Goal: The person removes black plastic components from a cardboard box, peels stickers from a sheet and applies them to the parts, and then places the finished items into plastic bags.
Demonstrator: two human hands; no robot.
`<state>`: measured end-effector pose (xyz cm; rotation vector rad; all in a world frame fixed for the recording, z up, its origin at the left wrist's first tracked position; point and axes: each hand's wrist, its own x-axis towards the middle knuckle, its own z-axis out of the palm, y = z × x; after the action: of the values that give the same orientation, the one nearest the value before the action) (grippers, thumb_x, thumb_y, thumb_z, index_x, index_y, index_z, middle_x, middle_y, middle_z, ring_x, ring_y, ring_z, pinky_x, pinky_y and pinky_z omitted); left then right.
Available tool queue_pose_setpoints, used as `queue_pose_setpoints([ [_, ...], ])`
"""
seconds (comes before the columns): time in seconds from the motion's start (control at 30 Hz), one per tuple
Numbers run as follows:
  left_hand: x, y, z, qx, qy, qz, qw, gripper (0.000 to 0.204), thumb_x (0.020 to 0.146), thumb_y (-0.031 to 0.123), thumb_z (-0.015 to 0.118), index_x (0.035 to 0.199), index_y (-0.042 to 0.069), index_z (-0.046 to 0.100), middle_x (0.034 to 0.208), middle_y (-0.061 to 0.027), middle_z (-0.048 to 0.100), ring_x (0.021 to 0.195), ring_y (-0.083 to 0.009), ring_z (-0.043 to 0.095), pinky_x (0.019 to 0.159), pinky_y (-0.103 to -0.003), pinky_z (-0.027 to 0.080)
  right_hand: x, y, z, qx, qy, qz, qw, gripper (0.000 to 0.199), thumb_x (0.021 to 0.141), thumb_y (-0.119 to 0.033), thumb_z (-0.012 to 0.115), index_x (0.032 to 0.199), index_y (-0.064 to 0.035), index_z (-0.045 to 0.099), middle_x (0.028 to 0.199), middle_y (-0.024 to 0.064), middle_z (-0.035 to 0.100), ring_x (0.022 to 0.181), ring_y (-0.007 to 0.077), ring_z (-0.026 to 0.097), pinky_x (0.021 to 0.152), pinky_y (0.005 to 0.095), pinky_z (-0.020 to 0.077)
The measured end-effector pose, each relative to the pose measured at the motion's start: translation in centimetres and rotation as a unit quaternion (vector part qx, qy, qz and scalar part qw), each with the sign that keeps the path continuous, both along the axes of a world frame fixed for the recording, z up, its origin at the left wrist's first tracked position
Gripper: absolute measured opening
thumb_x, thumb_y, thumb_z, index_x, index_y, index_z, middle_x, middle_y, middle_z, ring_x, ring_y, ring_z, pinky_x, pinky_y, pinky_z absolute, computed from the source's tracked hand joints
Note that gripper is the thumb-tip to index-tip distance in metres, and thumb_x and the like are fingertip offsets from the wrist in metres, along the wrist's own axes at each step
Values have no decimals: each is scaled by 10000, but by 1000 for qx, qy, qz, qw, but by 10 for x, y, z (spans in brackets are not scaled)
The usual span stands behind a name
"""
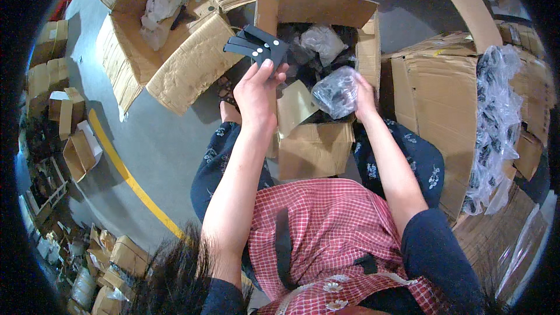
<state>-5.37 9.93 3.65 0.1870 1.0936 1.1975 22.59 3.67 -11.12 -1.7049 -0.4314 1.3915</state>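
My left hand (258, 90) holds up a small stack of flat black plastic parts (256, 44) with pale dots, fanned out above my fingers. My right hand (363, 96) grips a clear plastic bag (336, 91) stuffed with dark parts, just over an open cardboard box (315, 146) between my knees. Inside that box lie more black parts and another crumpled clear bag (322, 41). I am seated, with a red checked apron over my lap.
A large open cardboard box (175, 76) holding white wrapping stands at the upper left. At the right a tall carton (443, 105) carries a long clear bag of dark parts (496, 122). A yellow floor line (125, 175) runs at the left, past stacked small boxes (58, 87).
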Motion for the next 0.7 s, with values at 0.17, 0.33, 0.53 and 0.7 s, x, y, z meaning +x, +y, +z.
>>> queue_pose_setpoints([
  [0.17, 4, -2, -8, -13, 26, -25, 999, 206, 949, 99, 617, 1096, -37, 660, 992, -95, 702, 817, -175, 661, 768, -281, 513, 29, 2, -13, -170, -98, 183, 963, 542, 1012, -497, 469, 1281, -41, 582, 1104, 99, 680, 891, 220, 661, 782, 319, 537],
  [0.33, 11, -4, -6, -18, 44, -16, 999, 202, 945, 118, 629, 1075, -27, 687, 952, -100, 717, 768, -144, 642, 751, -267, 507, 32, -6, -2, -301, -403, 338, 796, 1028, 852, -804, 453, 1430, 41, 364, 1324, 316, 552, 1158, 443, 603, 983, 479, 497],
  [0.53, 10, -2, 2, -30, 47, -28, 998, 189, 939, 109, 638, 1069, -16, 694, 949, -93, 718, 780, -144, 658, 745, -272, 520, -23, -26, 25, 30, -554, 503, 663, 956, 809, -546, 727, 1504, -36, 314, 1510, 249, 363, 1357, 424, 403, 1109, 511, 359],
  [0.7, 14, -4, -6, -11, 20, -36, 999, 166, 938, 107, 639, 1035, -14, 699, 928, -84, 720, 776, -141, 668, 739, -268, 526, -65, -42, 2, 154, -605, 589, 513, 456, 695, -153, 689, 1132, -36, 630, 1142, 191, 618, 1114, 351, 552, 993, 477, 406],
])
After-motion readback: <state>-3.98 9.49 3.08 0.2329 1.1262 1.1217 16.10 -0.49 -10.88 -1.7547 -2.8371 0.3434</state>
